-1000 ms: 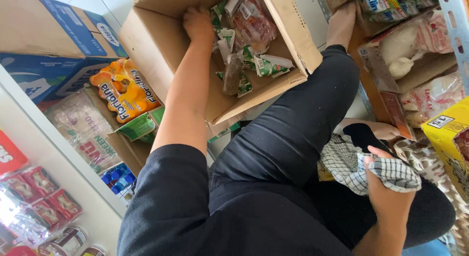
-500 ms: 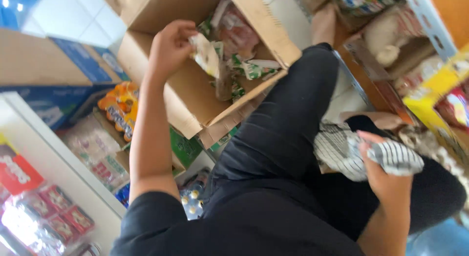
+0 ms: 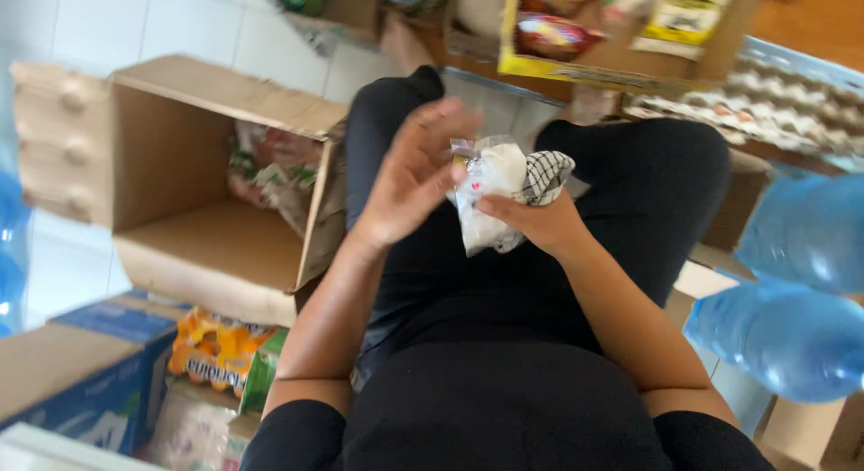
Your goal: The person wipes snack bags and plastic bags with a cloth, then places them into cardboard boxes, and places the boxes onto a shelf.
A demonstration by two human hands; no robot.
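Hands raised over lap, right hand (image 3: 540, 224) gripping clear packet (image 3: 486, 201) and checked cloth (image 3: 545, 176), left hand (image 3: 409, 179) open, fingers spread

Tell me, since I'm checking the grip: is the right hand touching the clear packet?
Touching. The head view shows the right hand gripping the clear packet and checked cloth.

Open cardboard box (image 3: 216, 246) left; water bottles (image 3: 792, 291) right
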